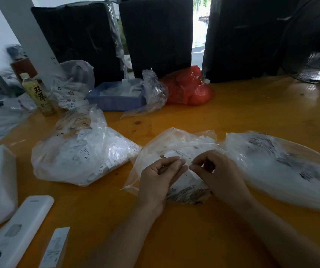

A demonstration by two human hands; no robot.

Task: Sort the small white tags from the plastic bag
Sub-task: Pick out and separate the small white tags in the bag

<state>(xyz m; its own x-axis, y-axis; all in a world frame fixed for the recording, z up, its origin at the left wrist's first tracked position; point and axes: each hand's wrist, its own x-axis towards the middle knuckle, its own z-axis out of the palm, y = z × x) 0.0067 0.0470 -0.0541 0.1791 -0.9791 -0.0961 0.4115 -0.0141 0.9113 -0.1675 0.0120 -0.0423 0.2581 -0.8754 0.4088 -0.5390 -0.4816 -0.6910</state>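
Left hand (160, 176) and right hand (216, 172) – fingertips curled, meeting – pinch a tag (189, 167) over the bag (174, 144), near the desk's (252, 113) front edge.

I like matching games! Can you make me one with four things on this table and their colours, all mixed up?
Things:
1. tray
2. crumpled bag at the back
3. table
4. remote control

Colours:
A. white
B. orange-yellow
C. blue
D. red

Pairs: 1-C, 2-D, 3-B, 4-A
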